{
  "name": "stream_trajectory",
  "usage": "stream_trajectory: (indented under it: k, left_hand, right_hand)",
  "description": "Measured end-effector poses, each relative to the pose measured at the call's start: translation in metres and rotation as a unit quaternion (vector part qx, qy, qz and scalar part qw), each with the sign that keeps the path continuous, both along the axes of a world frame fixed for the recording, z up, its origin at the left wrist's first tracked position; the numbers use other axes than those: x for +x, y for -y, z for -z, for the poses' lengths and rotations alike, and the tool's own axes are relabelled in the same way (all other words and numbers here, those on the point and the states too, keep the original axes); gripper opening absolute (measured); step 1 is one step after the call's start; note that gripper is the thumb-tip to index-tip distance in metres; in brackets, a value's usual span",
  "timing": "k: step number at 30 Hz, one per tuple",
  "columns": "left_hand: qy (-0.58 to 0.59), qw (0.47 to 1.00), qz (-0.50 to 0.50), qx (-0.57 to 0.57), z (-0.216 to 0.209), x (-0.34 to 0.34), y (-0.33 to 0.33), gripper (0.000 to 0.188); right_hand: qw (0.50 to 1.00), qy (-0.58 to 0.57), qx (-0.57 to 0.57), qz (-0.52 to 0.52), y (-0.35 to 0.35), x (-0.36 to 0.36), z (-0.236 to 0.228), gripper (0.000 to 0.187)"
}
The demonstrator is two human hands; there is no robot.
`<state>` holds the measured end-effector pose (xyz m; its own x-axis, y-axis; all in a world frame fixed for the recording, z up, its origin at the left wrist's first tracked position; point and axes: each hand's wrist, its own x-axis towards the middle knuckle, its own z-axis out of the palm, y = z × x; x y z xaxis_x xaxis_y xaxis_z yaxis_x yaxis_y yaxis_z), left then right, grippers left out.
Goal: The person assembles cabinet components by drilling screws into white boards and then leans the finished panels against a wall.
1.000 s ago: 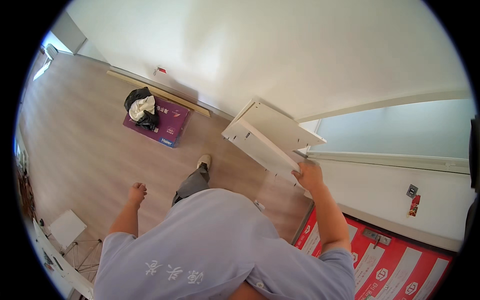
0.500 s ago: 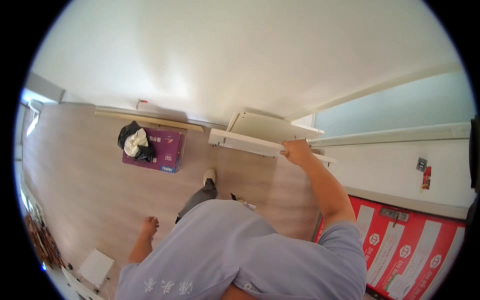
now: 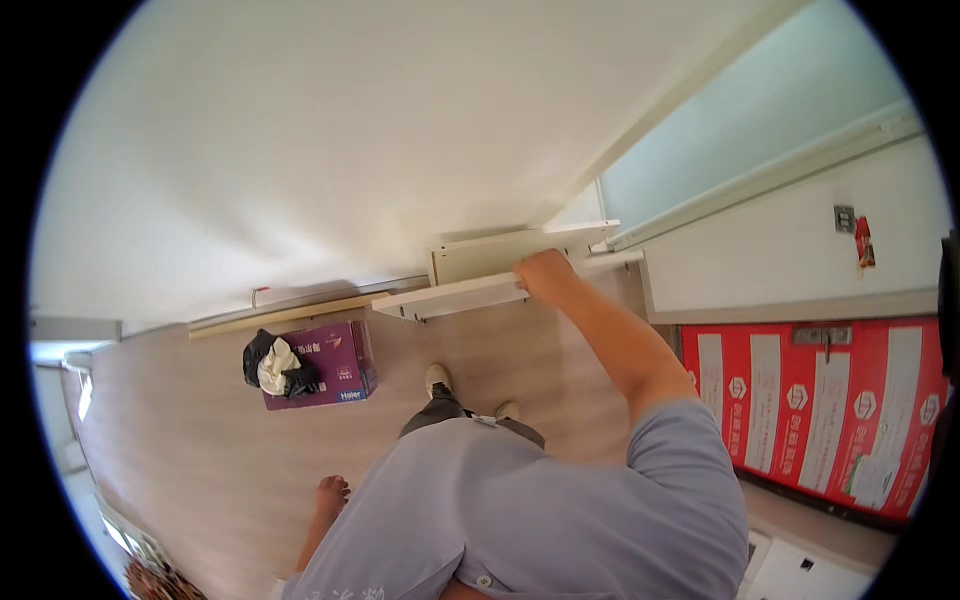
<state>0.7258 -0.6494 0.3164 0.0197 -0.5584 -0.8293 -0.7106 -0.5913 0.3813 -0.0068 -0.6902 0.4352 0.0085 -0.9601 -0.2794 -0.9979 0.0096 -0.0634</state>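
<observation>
My right hand [image 3: 546,277] is closed over the top edge of a long white board [image 3: 450,297], which stands on its edge near the wall, with small dark fittings along its lower side. Behind that board, another white panel [image 3: 482,260] leans by the wall, partly covered by it. My left hand [image 3: 333,493] hangs at my side over the floor, its fingers loosely bent and apart, with nothing in it.
A purple carton [image 3: 340,365] with a black and white bag [image 3: 280,365] on it lies left of my feet. Behind it, a pale wooden strip [image 3: 290,315] runs along the wall [image 3: 330,150]. A red-covered door [image 3: 810,400] stands at the right.
My view has swung, so the carton and the door sit differently in the picture. The white board now slants up toward its right end, with my right hand still gripping it.
</observation>
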Motion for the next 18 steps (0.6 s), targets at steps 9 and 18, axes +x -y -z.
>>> stream_trajectory:
  k: [9, 18]
  left_hand:
    - [-0.064, 0.994, 0.070, -0.059, 0.041, -0.034, 0.035, 0.037]
    - [0.007, 0.972, 0.223, -0.079, 0.045, -0.025, 0.035, 0.043]
  right_hand:
    - [0.976, -0.013, -0.135, 0.172, 0.022, 0.004, 0.007, 0.030]
    - [0.963, -0.006, -0.128, 0.236, 0.024, 0.002, 0.009, 0.056]
